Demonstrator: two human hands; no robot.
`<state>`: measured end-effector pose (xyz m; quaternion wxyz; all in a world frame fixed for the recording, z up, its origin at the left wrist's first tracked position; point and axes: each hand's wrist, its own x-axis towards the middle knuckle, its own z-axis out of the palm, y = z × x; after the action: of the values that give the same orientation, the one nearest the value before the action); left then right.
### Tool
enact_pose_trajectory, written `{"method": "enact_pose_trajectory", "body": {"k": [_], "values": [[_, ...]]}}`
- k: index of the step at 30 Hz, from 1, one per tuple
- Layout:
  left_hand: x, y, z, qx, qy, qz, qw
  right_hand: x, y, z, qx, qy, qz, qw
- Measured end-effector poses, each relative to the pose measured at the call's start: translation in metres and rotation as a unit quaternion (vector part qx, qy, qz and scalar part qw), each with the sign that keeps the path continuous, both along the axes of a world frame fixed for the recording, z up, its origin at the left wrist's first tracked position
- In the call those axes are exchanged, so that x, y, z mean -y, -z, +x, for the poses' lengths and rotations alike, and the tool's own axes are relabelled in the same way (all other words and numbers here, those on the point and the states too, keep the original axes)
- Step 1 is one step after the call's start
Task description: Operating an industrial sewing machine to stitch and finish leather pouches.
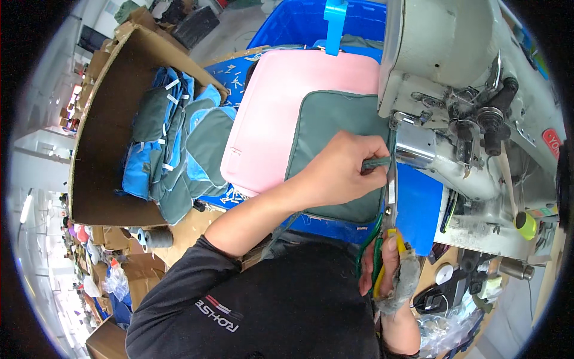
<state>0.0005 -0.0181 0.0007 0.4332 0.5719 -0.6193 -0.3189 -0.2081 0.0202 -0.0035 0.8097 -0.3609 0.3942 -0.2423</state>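
My left hand [344, 170] pinches a narrow dark green fabric strip [376, 162] between thumb and fingers. Under that hand lies a dark green fabric panel [335, 116] with rounded corners and an edged rim. My right hand [388, 266] grips scissors [391, 194] with green and yellow handles, its fingers wrapped around them. The scissor blades point away from me, beside the panel's right edge and close to the strip. Fuzzy grey material [402, 284] covers part of the right hand or the handle; I cannot tell which. Behind the panel lies a smooth pink plastic sheet or lid [281, 90].
A sewing machine [454, 42] stands on the right, its metal cylinder arm [415, 143] next to the panel. To the left, a cardboard box [98, 149] holds blue and green fabric pieces [173, 128]. A blue bin [281, 24] is behind. Grey thread spools [158, 238] stand at lower left.
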Motion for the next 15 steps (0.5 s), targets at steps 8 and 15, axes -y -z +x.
{"method": "enact_pose_trajectory", "body": {"k": [8,15], "values": [[0.006,0.0,0.007,-0.008,0.021,0.012,1.0,0.004,-0.002,0.006,0.04,-0.01,0.055,0.998],[0.01,-0.003,0.023,-0.005,0.073,0.008,0.997,0.003,0.015,-0.025,0.09,0.038,0.053,0.994]]}}
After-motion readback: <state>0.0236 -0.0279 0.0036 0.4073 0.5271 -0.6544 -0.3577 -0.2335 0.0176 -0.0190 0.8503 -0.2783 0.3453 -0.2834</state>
